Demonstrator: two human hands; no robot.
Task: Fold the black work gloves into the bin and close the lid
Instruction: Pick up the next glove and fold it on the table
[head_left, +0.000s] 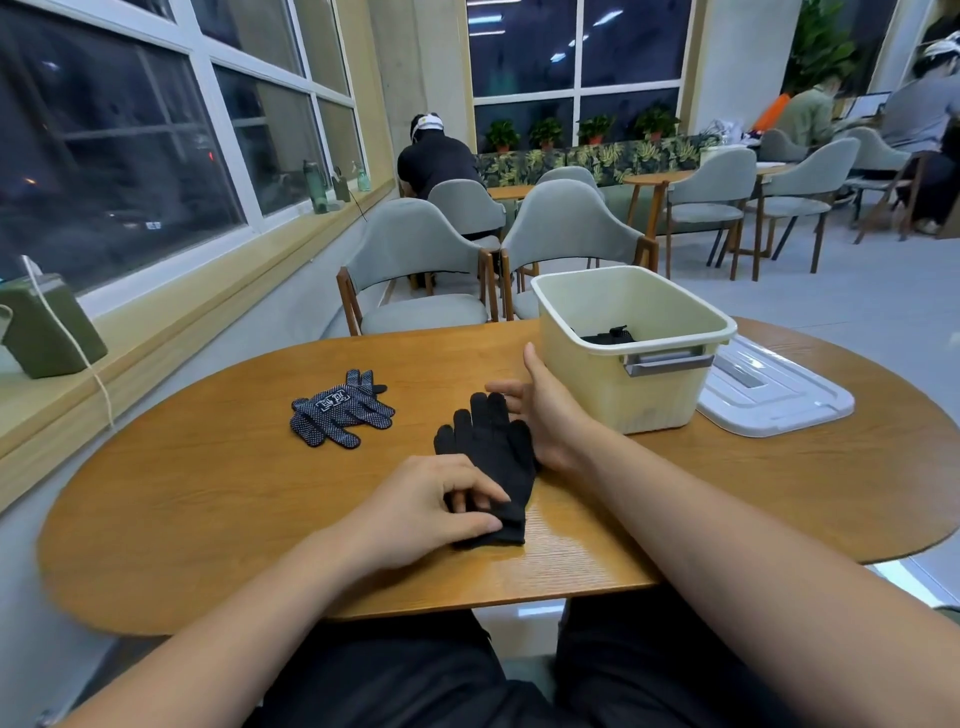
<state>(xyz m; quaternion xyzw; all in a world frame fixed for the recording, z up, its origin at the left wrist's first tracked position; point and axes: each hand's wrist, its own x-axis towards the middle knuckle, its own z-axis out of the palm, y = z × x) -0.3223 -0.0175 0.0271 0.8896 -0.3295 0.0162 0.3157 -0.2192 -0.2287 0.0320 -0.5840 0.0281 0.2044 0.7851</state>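
Now, table: my oval wooden table (208, 519) carries everything.
Bin: the cream plastic bin (670, 410) stands uncovered, far right, with something black inside.
Lid: the white plastic lid (779, 400) lies flat just right of the bin.
Plain glove: the black knit work glove (493, 447) lies flat before me, fingers pointing away.
Dotted gloves: the black white-dotted gloves (340, 410) lie to its left, apart.
Left hand (421, 509): pinches the plain glove's cuff.
Right hand (540, 410): open, fingers straight, on edge beside that glove.
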